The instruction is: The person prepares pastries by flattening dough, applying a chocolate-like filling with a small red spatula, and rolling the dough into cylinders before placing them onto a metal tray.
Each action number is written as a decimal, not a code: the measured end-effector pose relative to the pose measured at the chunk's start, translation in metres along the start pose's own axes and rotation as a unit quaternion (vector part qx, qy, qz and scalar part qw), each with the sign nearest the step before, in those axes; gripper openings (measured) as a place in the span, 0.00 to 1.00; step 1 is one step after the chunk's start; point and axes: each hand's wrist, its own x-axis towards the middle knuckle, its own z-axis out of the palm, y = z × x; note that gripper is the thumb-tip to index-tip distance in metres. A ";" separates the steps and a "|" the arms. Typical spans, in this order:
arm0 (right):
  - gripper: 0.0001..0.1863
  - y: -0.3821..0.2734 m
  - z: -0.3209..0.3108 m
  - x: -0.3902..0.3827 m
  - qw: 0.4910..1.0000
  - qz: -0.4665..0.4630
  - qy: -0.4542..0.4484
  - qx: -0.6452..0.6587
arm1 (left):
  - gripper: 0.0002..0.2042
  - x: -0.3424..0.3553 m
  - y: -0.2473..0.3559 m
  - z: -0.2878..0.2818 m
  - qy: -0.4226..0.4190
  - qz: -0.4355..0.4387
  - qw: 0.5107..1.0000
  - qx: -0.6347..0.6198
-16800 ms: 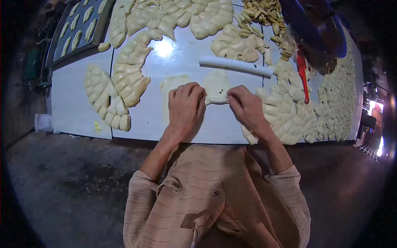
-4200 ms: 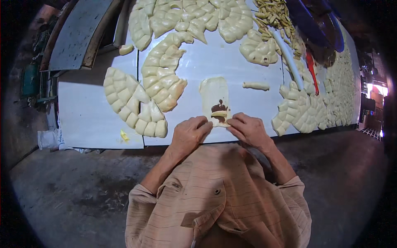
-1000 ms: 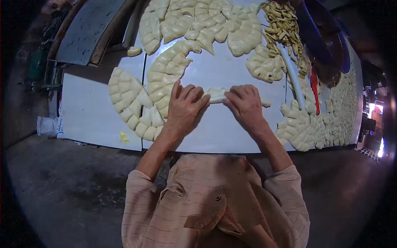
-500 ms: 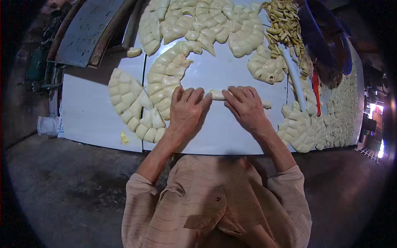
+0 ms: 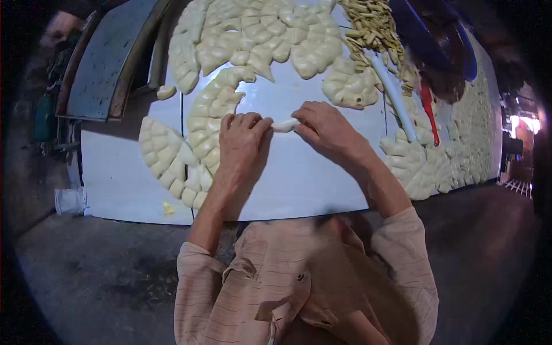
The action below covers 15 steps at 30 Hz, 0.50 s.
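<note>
A short, pale piece of dough [image 5: 284,125] lies between my hands, near the middle of the white tabletop. My left hand [image 5: 242,141] has its fingers curled over the left end. At the other end, my right hand [image 5: 326,127] pinches the dough between thumb and fingers; the ends themselves are hidden. Just left of my left hand, a curved band of joined dough pieces [image 5: 202,112] runs along the table. A fan of cut dough pieces [image 5: 164,152] sits further left, beside my left forearm.
More joined dough pieces [image 5: 253,31] cover the far side. A heap of yellowish strips [image 5: 374,26], a pale blue rod [image 5: 394,95] and a red-handled tool [image 5: 427,112] lie at right, near a dark blue basin [image 5: 434,40]. A framed board [image 5: 109,63] stands far left.
My hands have come closer together, the right one moving inward. The dough that stuck out past my right hand no longer shows there. The whole view has shifted slightly.
</note>
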 end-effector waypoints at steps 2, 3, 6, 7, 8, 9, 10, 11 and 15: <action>0.15 0.007 -0.013 0.003 0.998 0.034 -0.013 0.045 | 0.09 0.004 -0.005 -0.001 -0.013 -0.012 1.000 -0.019; 0.16 0.006 -0.027 0.002 0.993 0.077 -0.030 0.081 | 0.08 0.011 0.004 -0.008 -0.007 -0.017 0.999 -0.040; 0.20 0.028 -0.053 -0.010 0.991 0.088 -0.038 0.098 | 0.11 0.028 -0.001 -0.001 -0.003 0.043 0.997 -0.062; 0.20 0.031 -0.059 -0.019 0.986 0.102 0.007 0.134 | 0.12 0.036 0.007 -0.001 -0.015 0.051 0.996 -0.076; 0.20 0.034 -0.066 -0.028 0.977 0.116 0.052 0.169 | 0.13 0.043 0.017 0.003 -0.027 0.059 0.994 -0.090; 0.20 0.034 -0.079 -0.035 0.978 0.151 0.023 0.141 | 0.13 0.048 0.023 0.011 -0.027 0.071 0.992 -0.101; 0.20 0.037 -0.082 -0.044 0.978 0.152 0.027 0.138 | 0.12 0.052 0.030 0.018 -0.038 0.072 0.990 -0.119; 0.20 0.039 -0.082 -0.055 0.977 0.166 0.041 0.126 | 0.12 0.055 0.036 0.024 -0.045 0.079 0.989 -0.119; 0.18 0.042 -0.080 -0.081 0.965 0.226 0.044 0.127 | 0.10 0.057 0.052 0.055 -0.060 0.096 0.985 -0.127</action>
